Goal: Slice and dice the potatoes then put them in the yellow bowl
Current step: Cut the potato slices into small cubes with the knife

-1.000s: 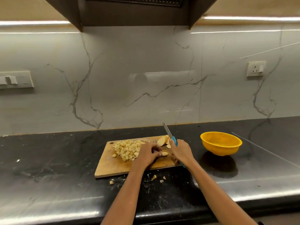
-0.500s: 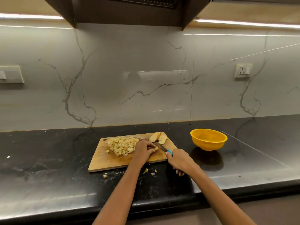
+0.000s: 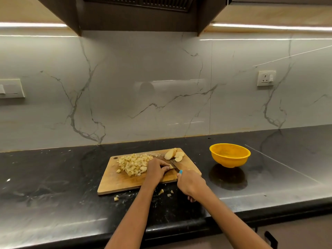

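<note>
From my feed the black countertop (image 3: pixel 53 177) fills the lower frame, backed by a veined marble wall (image 3: pixel 161 87) carrying a socket (image 3: pixel 266 78) on the right. The wooden cutting board (image 3: pixel 125 182) lies on the counter with its long axis running left to right, slightly skewed so the right end sits farther back. The yellow bowl (image 3: pixel 230 155) stands upright on the counter just right of the board, apart from it, and I see no potato inside. A heap of diced potato (image 3: pixel 133 163) covers the board's left-centre; a few potato slices (image 3: pixel 174 154) lean together at the far right corner. My left hand (image 3: pixel 156 168) is curled, fingertips pinning a small potato piece (image 3: pixel 171 166) to the board. My right hand (image 3: pixel 191 183) is closed round the blue handle of the knife (image 3: pixel 177 167) — only the handle's tip shows past the knuckles. The blade points away from me and to the left, its long axis diagonal, edge down beside the held piece. A few stray cubes (image 3: pixel 161 191) lie on the counter just off the board's near edge — one further left
</note>
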The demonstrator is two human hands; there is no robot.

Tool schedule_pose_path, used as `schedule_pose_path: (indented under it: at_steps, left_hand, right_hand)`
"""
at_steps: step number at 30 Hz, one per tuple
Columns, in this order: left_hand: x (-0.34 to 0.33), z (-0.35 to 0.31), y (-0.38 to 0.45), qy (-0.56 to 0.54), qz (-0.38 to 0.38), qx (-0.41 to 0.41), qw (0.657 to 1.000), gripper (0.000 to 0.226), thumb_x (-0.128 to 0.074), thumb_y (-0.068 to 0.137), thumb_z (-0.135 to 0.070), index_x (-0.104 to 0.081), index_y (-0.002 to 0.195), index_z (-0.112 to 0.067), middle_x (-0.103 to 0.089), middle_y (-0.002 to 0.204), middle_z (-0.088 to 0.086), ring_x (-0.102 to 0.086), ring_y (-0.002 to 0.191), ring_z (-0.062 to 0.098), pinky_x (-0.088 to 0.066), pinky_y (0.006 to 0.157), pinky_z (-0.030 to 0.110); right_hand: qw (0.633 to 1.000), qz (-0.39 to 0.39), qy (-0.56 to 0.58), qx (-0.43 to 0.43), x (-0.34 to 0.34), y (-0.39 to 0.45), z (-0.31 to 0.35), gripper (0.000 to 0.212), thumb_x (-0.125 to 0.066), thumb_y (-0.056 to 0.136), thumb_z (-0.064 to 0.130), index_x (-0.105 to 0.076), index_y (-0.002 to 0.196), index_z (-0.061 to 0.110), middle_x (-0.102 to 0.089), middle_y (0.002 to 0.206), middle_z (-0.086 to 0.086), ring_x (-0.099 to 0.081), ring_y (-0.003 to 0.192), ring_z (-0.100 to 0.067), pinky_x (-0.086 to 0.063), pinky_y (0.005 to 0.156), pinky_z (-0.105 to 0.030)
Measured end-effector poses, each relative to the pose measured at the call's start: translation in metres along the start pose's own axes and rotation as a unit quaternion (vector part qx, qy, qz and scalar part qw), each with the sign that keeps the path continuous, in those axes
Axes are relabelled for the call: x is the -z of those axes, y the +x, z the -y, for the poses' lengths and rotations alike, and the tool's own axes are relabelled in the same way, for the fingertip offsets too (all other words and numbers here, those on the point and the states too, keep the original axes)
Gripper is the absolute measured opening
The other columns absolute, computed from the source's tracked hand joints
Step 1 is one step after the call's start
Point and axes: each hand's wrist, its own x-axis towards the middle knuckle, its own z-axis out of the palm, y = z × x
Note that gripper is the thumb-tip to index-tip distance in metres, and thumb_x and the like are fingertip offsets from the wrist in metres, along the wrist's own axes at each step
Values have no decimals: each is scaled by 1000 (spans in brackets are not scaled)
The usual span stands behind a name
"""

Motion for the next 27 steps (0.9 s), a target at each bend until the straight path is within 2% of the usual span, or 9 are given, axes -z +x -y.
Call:
schedule_pose_path:
  at_steps: [2,4,8,11,17,19,21,23,27]
  left_hand:
    - [0,0,0,-1,0,-1,1000,19,-68,83,-14,-72,101,-9,-72,102,6,-63,97,13,-42,91,21]
    - [0,0,-1,-5,0,-3,1000,19,-70,82,-15,-73,99,-9,-72,101,6,-64,95,12,-44,91,22]
    - [0,1,-1,-6,-6,-6,1000,18,-72,80,-16,-74,97,-9,-73,97,6,-64,91,12,-46,88,22]
    - [-2,0,-2,0,-11,-11,1000,17,-72,79,-16,-74,95,-8,-73,94,5,-65,88,12,-48,87,24]
    - [-1,-1,-4,4,-23,-24,999,15,-73,79,-15,-74,92,-7,-73,90,5,-64,84,11,-50,84,25]
    - [-2,-2,-7,3,-26,-28,999,15,-72,79,-14,-74,92,-8,-73,91,5,-64,84,10,-49,83,23]
    - [-1,-3,-9,5,-33,-31,999,15,-72,80,-15,-74,93,-8,-73,91,5,-63,84,10,-48,82,21]
    - [-2,-3,-9,9,-38,-31,999,16,-72,80,-15,-74,94,-8,-72,92,5,-63,84,10,-47,82,20]
    - [-3,-4,-10,17,-40,-31,999,16,-71,81,-16,-74,95,-9,-72,94,4,-63,88,10,-44,84,19]
  right_hand:
    - [1000,10,-4,0,0,0,3,45,-30,103,34,-39,68,7,-49,64,-7,-53,52,-17,-49,60,-26]
    - [1000,25,-2,1,2,0,7,43,-29,103,30,-35,66,10,-48,62,-7,-51,50,-18,-47,55,-25]
    - [998,61,3,-13,7,4,12,42,-29,103,24,-40,68,3,-52,58,-11,-53,47,-18,-47,51,-25]
    - [997,80,-1,-22,7,7,14,45,-26,104,21,-46,70,-1,-54,55,-14,-52,41,-19,-44,38,-24]
    - [996,81,-20,4,12,11,16,39,-30,102,18,-50,79,-6,-54,55,-12,-51,40,-19,-38,30,-20]
    - [996,70,-49,27,14,1,15,34,-34,101,18,-53,85,-5,-58,66,-13,-57,51,-21,-45,40,-21]
    - [993,58,-96,47,12,-12,12,28,-38,101,19,-57,103,-2,-64,97,-16,-65,86,-27,-51,68,-28]
    - [987,27,-142,64,8,-30,9,30,-41,100,19,-54,122,4,-59,122,-14,-58,111,-29,-46,86,-33]
    - [979,-23,-189,70,5,-51,-4,28,-44,100,20,-58,118,4,-60,120,-12,-59,109,-27,-47,85,-33]
